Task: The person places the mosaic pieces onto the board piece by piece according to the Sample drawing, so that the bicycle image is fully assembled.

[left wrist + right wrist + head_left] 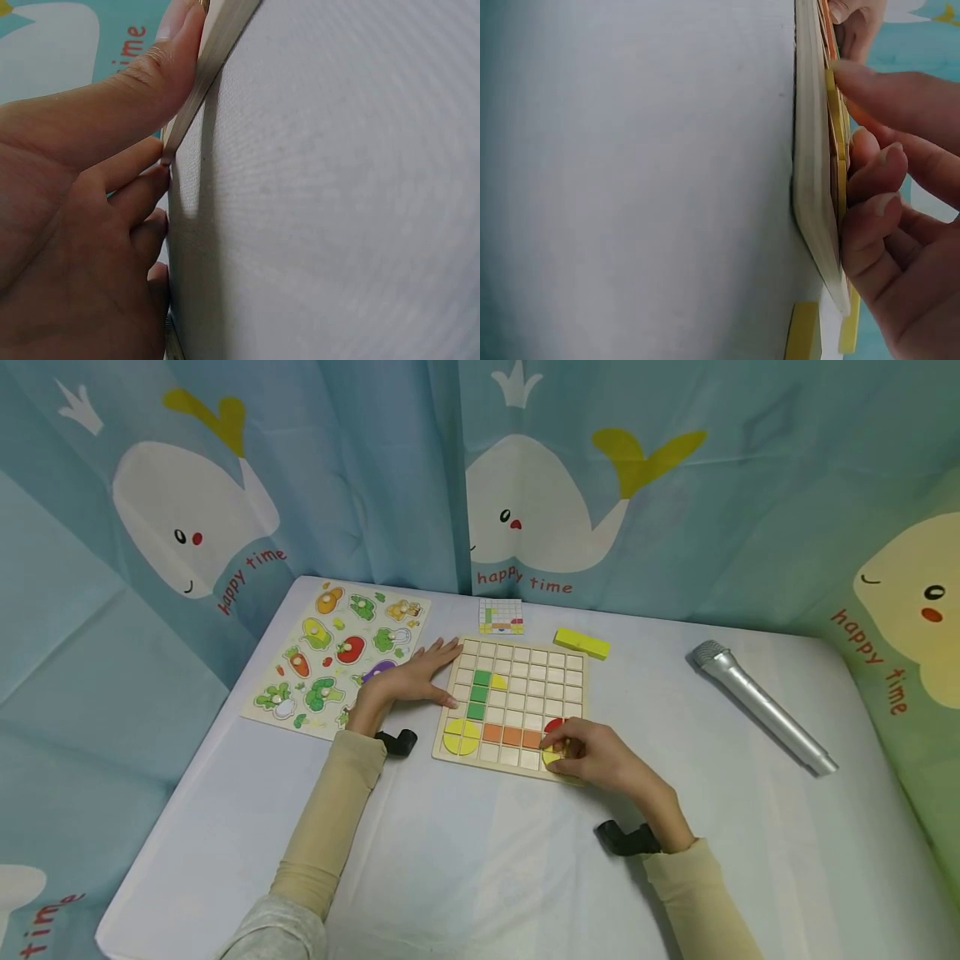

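A shallow wooden grid board lies on the white table, with green squares, a yellow quarter-round, a yellow circle, orange squares and a red rounded piece in its cells. My left hand rests along the board's left edge, fingers straight, thumb on the rim. At the near right corner, my right hand pinches a yellow rounded piece between thumb and curled fingers. The right wrist view shows the thumb at the edge of the yellow piece, low over the board.
Behind the board lie a small pattern card and a long yellow block. A vegetable puzzle board sits to the left, partly under my left forearm. A silver toy microphone lies at the right. A whale-print curtain borders the table's back.
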The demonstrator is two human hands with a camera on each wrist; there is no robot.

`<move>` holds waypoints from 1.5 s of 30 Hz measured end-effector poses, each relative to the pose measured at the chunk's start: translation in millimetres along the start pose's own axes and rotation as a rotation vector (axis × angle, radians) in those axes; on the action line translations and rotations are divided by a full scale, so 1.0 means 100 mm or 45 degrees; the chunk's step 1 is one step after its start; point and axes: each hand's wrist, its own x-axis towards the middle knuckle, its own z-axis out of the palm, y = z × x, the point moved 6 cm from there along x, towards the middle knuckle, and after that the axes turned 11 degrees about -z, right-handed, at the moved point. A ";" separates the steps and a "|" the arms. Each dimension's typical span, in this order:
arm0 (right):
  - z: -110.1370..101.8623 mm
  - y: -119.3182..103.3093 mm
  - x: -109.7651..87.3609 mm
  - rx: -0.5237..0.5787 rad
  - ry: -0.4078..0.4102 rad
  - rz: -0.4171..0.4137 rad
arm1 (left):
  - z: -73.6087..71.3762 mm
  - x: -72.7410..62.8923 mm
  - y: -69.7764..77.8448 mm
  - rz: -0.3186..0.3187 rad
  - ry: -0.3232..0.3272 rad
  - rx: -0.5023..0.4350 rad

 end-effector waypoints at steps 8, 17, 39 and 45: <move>-0.02 -0.04 -0.03 0.016 -0.009 0.003 | 0.02 0.00 0.01 0.005 -0.003 -0.011; -0.20 -0.07 -0.14 -0.035 0.067 0.094 | 0.03 0.03 0.01 0.017 -0.003 0.001; -0.38 0.19 -0.59 -0.149 0.086 0.318 | 0.00 -0.02 0.01 0.041 -0.001 -0.008; -0.44 0.17 -0.62 -0.220 0.067 0.271 | 0.00 -0.01 0.01 0.044 -0.006 -0.013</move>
